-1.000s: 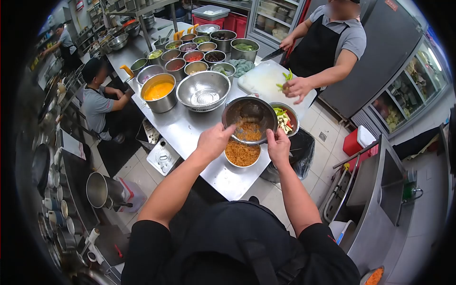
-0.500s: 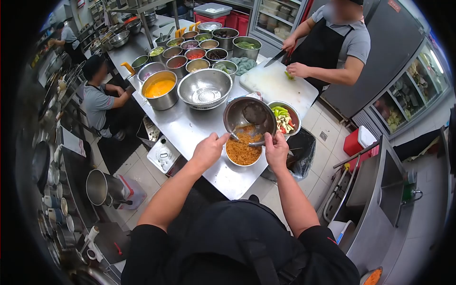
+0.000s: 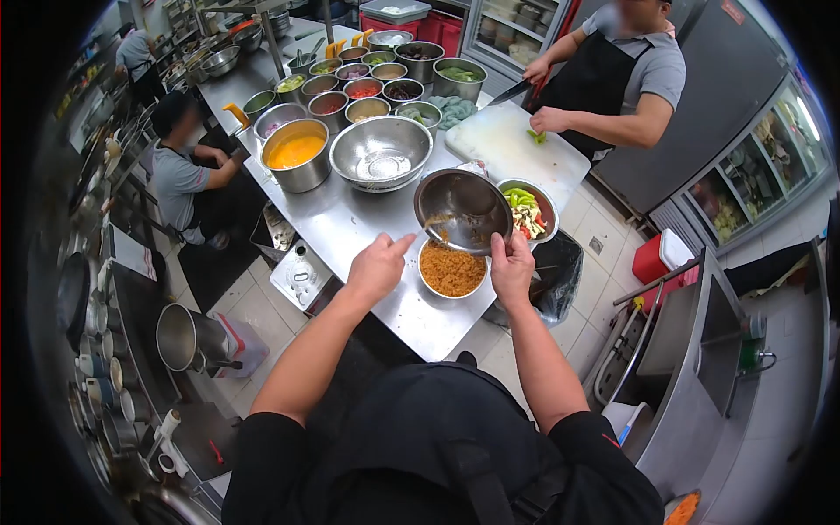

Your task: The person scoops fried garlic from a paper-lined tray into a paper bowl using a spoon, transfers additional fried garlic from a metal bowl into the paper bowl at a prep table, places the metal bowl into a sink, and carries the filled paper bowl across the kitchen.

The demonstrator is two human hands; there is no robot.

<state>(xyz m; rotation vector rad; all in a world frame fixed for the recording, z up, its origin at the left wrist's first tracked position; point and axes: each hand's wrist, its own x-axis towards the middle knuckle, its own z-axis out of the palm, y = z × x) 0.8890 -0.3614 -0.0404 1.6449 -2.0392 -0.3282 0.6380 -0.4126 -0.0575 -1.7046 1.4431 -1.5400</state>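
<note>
My right hand (image 3: 512, 269) grips the near right rim of a dark-stained metal bowl (image 3: 464, 206), which is tipped toward me. Inside it a few orange-brown grains cling to the wall. My left hand (image 3: 378, 269) is closed, its index finger pointing at the tipped bowl; a metal spoon (image 3: 432, 231) seems to run from its fingertips to the bowl's left edge, mostly hidden. Directly below stands a smaller bowl (image 3: 423, 276) filled with orange-brown, rice-like grains (image 3: 452, 269).
Behind stand a colander (image 3: 379, 150), a pot of orange liquid (image 3: 296, 150) and several ingredient pots. A bowl of cut vegetables (image 3: 528, 207) sits right, beside a white cutting board (image 3: 516, 144) where a co-worker (image 3: 604, 87) holds a knife. Another person (image 3: 188, 175) sits left.
The dark bowl has tilted up and shows less of its contents. The loose grains have dropped into the lower bowl, now fully visible. My left hand has risen slightly.
</note>
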